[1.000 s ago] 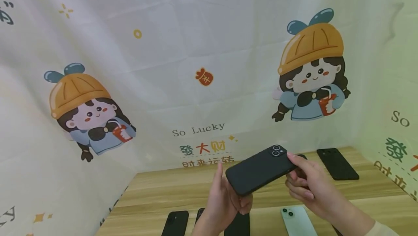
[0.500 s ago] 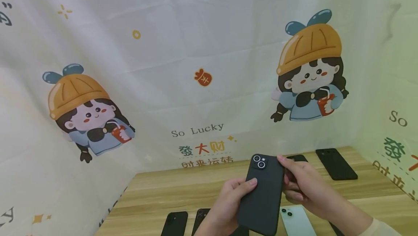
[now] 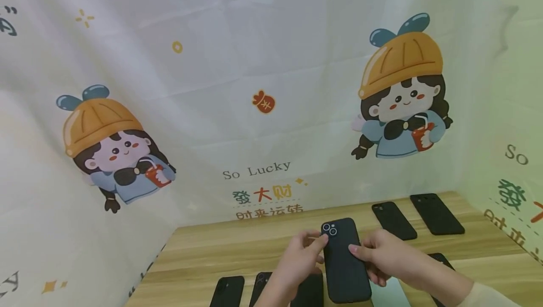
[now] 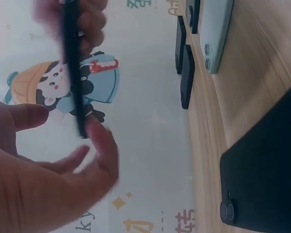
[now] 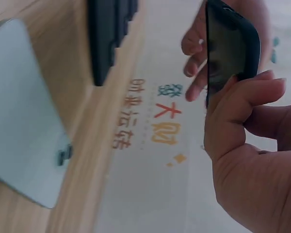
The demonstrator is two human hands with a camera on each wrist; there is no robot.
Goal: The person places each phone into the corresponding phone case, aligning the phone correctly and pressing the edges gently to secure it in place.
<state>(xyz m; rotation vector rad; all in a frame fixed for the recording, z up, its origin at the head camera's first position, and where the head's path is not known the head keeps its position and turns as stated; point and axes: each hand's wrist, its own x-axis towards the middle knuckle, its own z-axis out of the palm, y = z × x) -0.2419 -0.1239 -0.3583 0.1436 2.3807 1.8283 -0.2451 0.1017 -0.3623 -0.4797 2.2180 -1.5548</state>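
A black phone (image 3: 345, 267) with two camera lenses stands nearly upright above the table, its back toward the head camera. The right hand (image 3: 382, 255) pinches its right edge, thumb on the back. At the camera corner is the left hand (image 3: 301, 250), its thumb touching the phone and its other fingers loosely bent beside the left edge. Edge-on in the left wrist view, the phone (image 4: 73, 73) meets just one digit of the left hand (image 4: 63, 174). Its dark glossy screen (image 5: 227, 56) shows in the right wrist view, above the right hand (image 5: 252, 131).
Black phones lie at the table's back right, among them one phone (image 3: 394, 220) and another phone (image 3: 438, 213). A pale mint phone (image 3: 390, 294) is partly behind the right hand. More black phones, one phone (image 3: 227, 292) included, line the front left. Printed cloth (image 3: 203, 123) surrounds the wooden table (image 3: 203, 245).
The phone has swung from slanted, held in both hands, to nearly upright and lower. The right hand has moved down along its edge; the left hand has shifted up to the camera corner.
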